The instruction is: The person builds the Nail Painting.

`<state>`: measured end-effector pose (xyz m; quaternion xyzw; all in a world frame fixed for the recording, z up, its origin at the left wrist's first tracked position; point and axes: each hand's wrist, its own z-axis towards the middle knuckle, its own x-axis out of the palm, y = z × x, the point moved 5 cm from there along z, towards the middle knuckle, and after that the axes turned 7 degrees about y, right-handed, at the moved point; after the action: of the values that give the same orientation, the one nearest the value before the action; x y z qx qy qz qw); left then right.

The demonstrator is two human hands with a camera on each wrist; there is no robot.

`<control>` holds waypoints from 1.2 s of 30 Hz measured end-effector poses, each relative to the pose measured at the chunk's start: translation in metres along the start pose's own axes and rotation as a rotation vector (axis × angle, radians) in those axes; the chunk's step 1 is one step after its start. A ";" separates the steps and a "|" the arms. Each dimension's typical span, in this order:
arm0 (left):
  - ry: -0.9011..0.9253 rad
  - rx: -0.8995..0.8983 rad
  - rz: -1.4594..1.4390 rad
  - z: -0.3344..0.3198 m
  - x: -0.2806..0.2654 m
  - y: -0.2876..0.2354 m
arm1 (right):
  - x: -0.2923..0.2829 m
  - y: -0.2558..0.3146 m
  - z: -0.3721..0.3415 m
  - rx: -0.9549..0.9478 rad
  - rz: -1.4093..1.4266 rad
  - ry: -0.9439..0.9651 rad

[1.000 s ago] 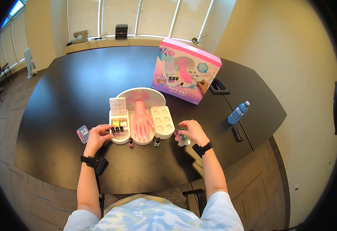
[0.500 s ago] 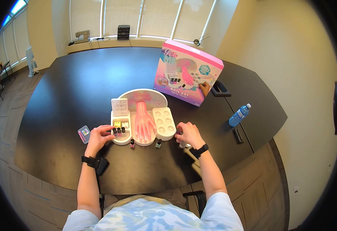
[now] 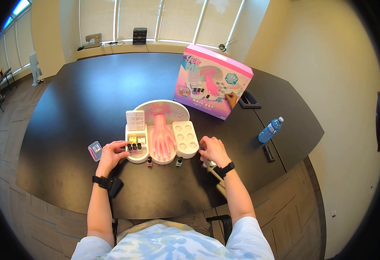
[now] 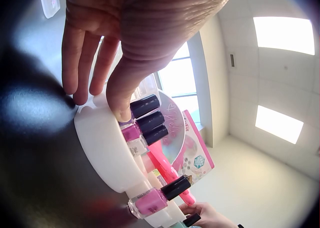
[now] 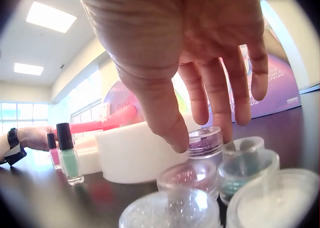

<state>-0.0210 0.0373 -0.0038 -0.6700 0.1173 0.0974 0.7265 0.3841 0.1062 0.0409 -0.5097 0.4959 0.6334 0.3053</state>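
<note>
At the left side of the white nail-art station (image 3: 140, 159), my left hand (image 3: 111, 154) grips its edge. In the left wrist view the fingers lie along the outer wall; the thumb is inside, against the nearest of three nail polish bottles (image 4: 150, 122). My right hand (image 3: 214, 149) is low at the station's right, thumb and fingers around a small jar of purple glitter (image 5: 205, 142). Several other clear jars, among them a pink one (image 5: 187, 175) and a teal one (image 5: 247, 173), stand close below that hand. A pink model hand (image 3: 162, 134) lies on the station.
A pink polish bottle (image 3: 149, 161) and a mint one (image 3: 179, 161) stand before the station. Beside it at right is a holder with round wells (image 3: 185, 138). A small clear case (image 3: 95, 151) lies left. Behind stand the product box (image 3: 214, 82) and a water bottle (image 3: 270, 130).
My right hand has come down and slightly left onto the jars, its fingers closing around the purple one. My left hand has stayed at the station's edge.
</note>
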 end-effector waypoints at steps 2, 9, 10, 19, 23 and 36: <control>-0.004 -0.003 0.001 -0.002 0.001 -0.004 | -0.008 -0.001 0.000 -0.011 0.026 -0.014; -0.004 -0.010 0.007 -0.003 0.001 -0.008 | -0.049 -0.012 0.013 -0.038 0.236 -0.160; -0.006 -0.009 0.008 -0.002 0.002 -0.008 | -0.055 -0.010 0.017 -0.060 0.281 -0.176; -0.015 -0.012 0.027 -0.004 0.001 -0.010 | -0.048 0.037 0.065 -0.237 0.433 -0.139; -0.021 0.009 0.019 -0.002 0.001 -0.003 | -0.025 0.050 0.087 -0.277 0.381 -0.109; -0.028 0.002 0.063 -0.004 0.000 -0.009 | -0.006 0.061 0.098 -0.288 0.238 -0.067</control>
<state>-0.0182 0.0326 0.0046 -0.6638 0.1283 0.1297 0.7253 0.2980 0.1792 0.0649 -0.4644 0.4464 0.7462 0.1682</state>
